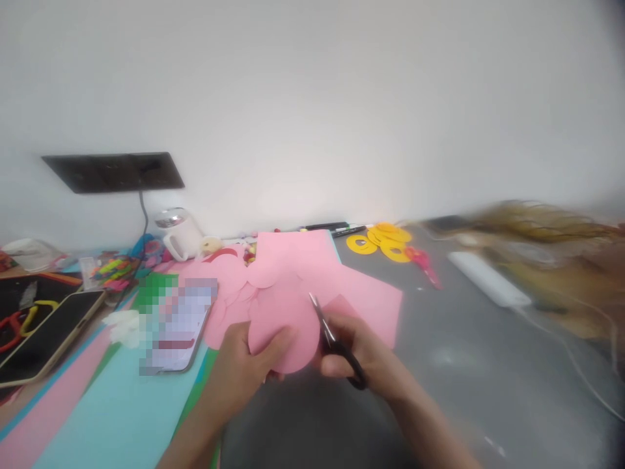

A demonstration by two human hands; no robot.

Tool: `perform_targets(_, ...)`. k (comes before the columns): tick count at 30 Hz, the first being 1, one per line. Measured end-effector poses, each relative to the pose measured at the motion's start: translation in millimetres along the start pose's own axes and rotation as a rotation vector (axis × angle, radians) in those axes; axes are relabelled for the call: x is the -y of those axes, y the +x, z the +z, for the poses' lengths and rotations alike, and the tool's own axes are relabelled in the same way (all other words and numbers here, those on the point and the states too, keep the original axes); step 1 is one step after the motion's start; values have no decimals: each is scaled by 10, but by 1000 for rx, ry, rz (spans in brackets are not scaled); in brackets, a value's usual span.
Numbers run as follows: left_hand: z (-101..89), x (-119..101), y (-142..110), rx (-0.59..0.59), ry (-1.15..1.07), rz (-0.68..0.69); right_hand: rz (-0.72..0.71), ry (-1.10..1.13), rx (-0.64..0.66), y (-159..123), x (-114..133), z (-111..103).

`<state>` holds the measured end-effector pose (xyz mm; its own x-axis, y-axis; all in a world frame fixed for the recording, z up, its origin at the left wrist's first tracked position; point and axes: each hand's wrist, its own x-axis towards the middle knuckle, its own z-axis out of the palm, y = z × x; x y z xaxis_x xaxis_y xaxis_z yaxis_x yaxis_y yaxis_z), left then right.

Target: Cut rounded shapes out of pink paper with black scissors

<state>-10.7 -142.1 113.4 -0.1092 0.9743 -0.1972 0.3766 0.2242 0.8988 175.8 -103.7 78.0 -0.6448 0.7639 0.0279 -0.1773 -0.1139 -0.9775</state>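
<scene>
A round piece of pink paper (288, 312) is pinched in my left hand (249, 358), its thumb lying across the front. Black-handled scissors (336, 345) are in my right hand (361, 352), with the blades pointing up along the paper's right edge. Whether the blades touch the edge I cannot tell. Behind both hands lie pink sheets (366, 299) on the grey table. To the left of them, several pink paper circles (224, 273) overlap in a pile.
A phone (183, 332) lies on coloured sheets at left, near a second phone (49, 332). Yellow paper discs (361, 245) and pink scissors (424, 266) are at the back right. A white power strip (488, 280) with a cable lies right. A white mug (183, 234) stands by the wall.
</scene>
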Motion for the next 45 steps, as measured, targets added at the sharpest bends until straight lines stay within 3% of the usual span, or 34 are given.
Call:
perform_targets(5,-24,-48,-54,-10,30,-23,4,33,64,-7,17,-23)
perform_targets(20,-59,22,-25,81,16,-55,64,-42,80,21,45,-33)
perform_targets(35,-74,-75,-53,10,63,-144,118,-95,79,2,31,-52)
perform_targets(45,-57,-86,-62,-1,57,-122,105,-65,63,2,26,-40)
